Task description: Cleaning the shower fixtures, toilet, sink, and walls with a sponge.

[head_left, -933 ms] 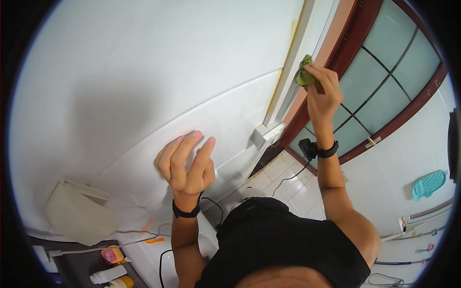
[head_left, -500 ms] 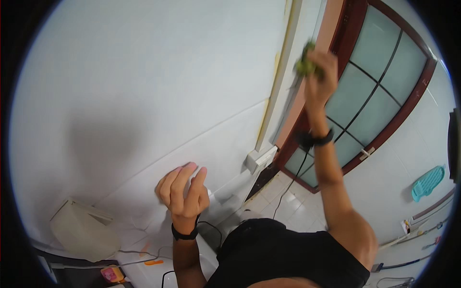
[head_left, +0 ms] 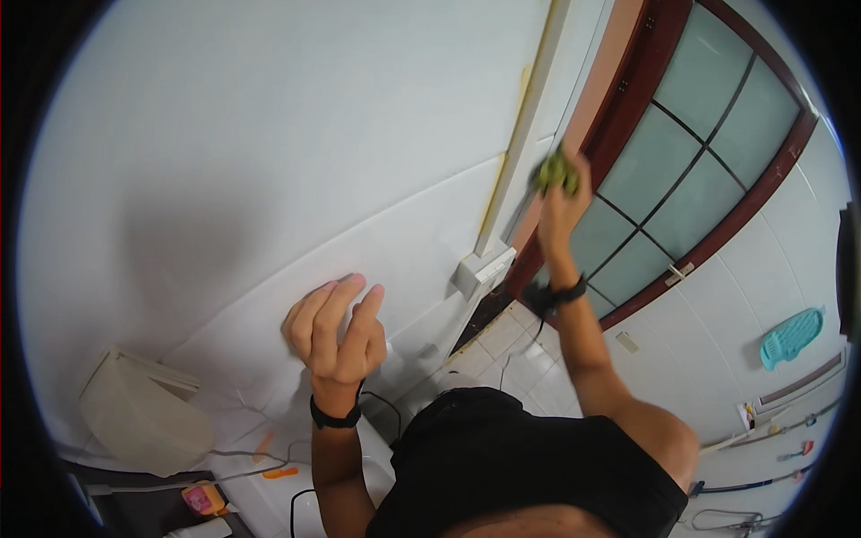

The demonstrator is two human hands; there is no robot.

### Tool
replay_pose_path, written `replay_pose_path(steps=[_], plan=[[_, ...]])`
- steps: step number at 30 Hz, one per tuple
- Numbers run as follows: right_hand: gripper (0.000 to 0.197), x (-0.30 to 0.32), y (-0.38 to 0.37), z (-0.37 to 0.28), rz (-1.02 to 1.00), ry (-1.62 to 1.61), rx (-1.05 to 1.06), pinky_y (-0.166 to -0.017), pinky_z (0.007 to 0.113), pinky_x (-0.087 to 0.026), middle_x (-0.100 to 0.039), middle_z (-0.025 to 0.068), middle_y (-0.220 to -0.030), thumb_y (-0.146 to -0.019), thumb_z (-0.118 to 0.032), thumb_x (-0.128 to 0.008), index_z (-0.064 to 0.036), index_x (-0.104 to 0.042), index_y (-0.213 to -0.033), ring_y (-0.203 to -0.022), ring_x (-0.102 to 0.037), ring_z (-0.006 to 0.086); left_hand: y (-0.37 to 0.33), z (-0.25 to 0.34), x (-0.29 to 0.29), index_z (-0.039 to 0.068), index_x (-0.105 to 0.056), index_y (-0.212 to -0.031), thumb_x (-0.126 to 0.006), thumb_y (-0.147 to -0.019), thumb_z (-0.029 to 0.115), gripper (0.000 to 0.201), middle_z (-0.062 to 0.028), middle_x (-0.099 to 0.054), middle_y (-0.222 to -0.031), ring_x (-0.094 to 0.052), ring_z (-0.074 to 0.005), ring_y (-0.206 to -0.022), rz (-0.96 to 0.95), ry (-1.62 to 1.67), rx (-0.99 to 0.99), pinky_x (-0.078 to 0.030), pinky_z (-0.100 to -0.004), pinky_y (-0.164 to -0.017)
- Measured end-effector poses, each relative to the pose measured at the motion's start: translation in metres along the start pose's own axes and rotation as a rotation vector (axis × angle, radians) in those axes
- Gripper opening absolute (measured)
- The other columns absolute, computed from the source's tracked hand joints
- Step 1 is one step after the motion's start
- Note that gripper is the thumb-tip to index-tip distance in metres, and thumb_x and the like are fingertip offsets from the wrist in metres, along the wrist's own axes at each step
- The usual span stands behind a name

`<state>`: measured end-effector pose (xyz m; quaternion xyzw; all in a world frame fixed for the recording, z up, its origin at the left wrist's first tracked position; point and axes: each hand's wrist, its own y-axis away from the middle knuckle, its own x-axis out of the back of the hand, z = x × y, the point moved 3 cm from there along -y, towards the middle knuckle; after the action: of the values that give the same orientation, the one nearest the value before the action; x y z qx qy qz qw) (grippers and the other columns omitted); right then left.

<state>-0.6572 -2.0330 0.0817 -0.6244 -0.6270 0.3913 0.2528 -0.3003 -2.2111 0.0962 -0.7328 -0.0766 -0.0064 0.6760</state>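
Note:
My right hand (head_left: pixel 567 193) is raised on an outstretched arm at the upper right, its fingers closed round a crumpled green cloth (head_left: pixel 556 170). The cloth is slightly blurred, so its exact kind is hard to make out. It lies against or just off the pale vertical trim (head_left: pixel 520 148) beside the door frame. My left hand (head_left: pixel 336 334) is held up in front of the white tiled wall (head_left: pixel 359 134), fingers loosely curled and apart, with nothing in it. Whether its fingertips touch the tiles cannot be told. A black band circles each wrist.
A red-brown door (head_left: pixel 691 152) with frosted panes stands right. Below the trim sits a white switch box (head_left: pixel 485 269). A beige wall-mounted case (head_left: pixel 148 412) hangs at lower left, above a white basin (head_left: pixel 260 498) and an orange strip (head_left: pixel 280 473). A turquoise slipper (head_left: pixel 791 339) hangs far right.
My right hand has moved down and a little left along the trim with the green cloth. My left hand is slightly higher in view, as the whole view has shifted a little.

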Motion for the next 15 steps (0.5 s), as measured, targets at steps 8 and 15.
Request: replay_pose_path(steps=[8,15], plan=[[0.051,0.058,0.202,0.1,-0.086,0.203,-0.436,-0.098,0.03,-0.053,-0.071,0.0091,-0.127,-0.096,0.008,-0.061,0.0003,-0.064,-0.146,-0.111,-0.066,0.0168,-0.007,-0.002,0.004,0.012,-0.082,-0.098,-0.062,-0.076,-0.007,0.036,-0.0055,-0.075,-0.114,-0.064,-0.0268,-0.107,0.004,-0.03,-0.013,-0.054,-0.0381,-0.091],[0.023,0.055,0.202,0.12,-0.167,0.353,-0.29,-0.082,0.033,-0.053,-0.066,0.0123,-0.098,-0.1,0.0,-0.065,0.0059,-0.067,-0.122,-0.089,-0.066,0.0228,-0.021,-0.005,0.02,0.014,-0.081,-0.093,-0.068,-0.082,0.002,0.021,-0.0003,-0.077,-0.108,-0.063,-0.0193,-0.109,0.004,-0.019,-0.055,-0.057,-0.0298,-0.081]])
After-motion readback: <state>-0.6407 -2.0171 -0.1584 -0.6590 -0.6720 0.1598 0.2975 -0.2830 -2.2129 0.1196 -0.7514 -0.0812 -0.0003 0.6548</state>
